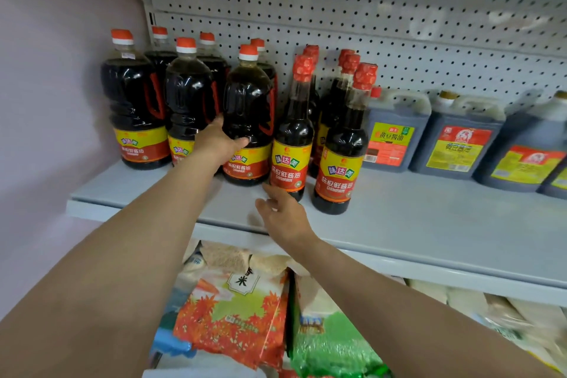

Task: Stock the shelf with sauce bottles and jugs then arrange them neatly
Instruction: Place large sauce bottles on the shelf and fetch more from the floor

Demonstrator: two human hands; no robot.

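Shelf (399, 224) largely stocked: left hand (214, 139) grips jug (248, 110), bottles (340, 138) beside loosely spread, empty right hand (282, 212); front-row straightening apparently remains.

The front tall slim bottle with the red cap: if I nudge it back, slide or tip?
The slim bottle looks tall on a narrow base, so it probably tips if pushed high. Nearly full of dark sauce, likely heavy. The shelf looks smooth, so a low push should slide it.

dark sauce bottles (249, 113), red-yellow labels, grey perforated shelf (399, 224)
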